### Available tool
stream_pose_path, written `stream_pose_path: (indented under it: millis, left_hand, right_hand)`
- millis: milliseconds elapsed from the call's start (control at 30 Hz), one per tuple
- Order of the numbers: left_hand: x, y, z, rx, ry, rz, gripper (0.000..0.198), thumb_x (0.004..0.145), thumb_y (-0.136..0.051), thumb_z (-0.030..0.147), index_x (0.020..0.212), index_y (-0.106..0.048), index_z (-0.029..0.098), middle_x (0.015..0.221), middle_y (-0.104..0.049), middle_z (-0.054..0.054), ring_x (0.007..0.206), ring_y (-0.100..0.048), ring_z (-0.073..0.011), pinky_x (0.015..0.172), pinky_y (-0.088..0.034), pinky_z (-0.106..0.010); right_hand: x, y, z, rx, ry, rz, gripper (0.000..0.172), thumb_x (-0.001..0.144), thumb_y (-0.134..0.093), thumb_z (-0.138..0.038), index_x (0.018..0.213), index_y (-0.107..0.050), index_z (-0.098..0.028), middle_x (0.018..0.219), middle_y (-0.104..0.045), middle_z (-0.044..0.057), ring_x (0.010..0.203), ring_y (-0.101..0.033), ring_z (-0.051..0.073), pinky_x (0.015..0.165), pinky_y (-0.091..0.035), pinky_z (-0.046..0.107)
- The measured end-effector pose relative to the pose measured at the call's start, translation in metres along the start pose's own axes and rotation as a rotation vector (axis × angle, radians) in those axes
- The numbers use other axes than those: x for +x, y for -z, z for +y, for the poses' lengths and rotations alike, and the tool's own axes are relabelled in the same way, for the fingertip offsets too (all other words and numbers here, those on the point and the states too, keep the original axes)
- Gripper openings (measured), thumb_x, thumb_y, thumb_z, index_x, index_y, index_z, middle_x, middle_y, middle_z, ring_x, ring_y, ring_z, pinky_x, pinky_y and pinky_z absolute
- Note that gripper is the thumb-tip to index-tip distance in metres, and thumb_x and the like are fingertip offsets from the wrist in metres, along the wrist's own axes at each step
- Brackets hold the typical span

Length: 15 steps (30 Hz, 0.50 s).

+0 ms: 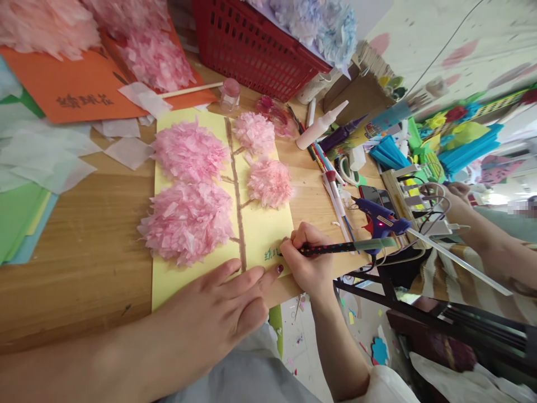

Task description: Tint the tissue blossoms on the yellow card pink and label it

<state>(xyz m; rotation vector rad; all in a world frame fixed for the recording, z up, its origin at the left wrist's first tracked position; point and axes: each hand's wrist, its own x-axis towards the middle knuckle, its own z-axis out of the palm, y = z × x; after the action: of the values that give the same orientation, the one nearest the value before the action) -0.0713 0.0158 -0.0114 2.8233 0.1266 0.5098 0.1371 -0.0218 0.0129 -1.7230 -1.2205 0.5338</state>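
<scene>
A yellow sheet of paper (266,226) lies on the wooden table, with a brown branch (237,196) drawn down it. Fluffy pink paper flowers (191,221) sit along both sides of the branch. My right hand (310,260) grips a dark marker pen (331,248) with coloured dots and a green end. Its tip is hidden by my fingers, beside green handwritten characters (271,254) on the sheet. My left hand (235,296) rests across the sheet's near edge, fingers spread and holding nothing.
Orange sheets (79,84) with pink flowers and white tissue squares (130,154) lie left. A red basket (255,50) stands behind. Toward the right are a glue bottle (323,126), pens, a blue glue gun (380,218) with its light on, and a power strip (398,196). Another person's hand (457,193) is nearby.
</scene>
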Motion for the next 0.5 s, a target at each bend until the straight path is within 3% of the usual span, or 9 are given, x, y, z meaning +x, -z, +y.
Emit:
stream_pose_path:
  millis: [167,500]
  left_hand:
    - [-0.0015,0.0001,0.0004,0.014,-0.01,-0.032,0.029,0.091,-0.053,0.024,0.119,-0.056,0.02,0.147,-0.055,-0.011,0.143,-0.035,-0.0235,0.111,-0.024,-0.041]
    - [0.0015,0.0009,-0.0003,0.004,-0.006,0.008,0.029,0.09,-0.045,0.015,0.116,-0.057,0.02,0.143,-0.059,-0.009,0.141,-0.035,-0.0224,0.109,-0.023,-0.042]
  right_hand:
    - [0.0009,-0.0004,-0.0012,-0.015,-0.012,0.04,0.036,0.072,-0.058,-0.007,0.058,-0.029,-0.024,0.054,-0.028,-0.009,0.05,-0.024,0.008,0.047,-0.019,0.026]
    - [0.0007,-0.0008,0.0009,-0.004,-0.007,0.074,0.035,0.071,-0.057,-0.007,0.059,-0.029,-0.023,0.055,-0.028,-0.009,0.05,-0.025,0.008,0.047,-0.02,0.026]
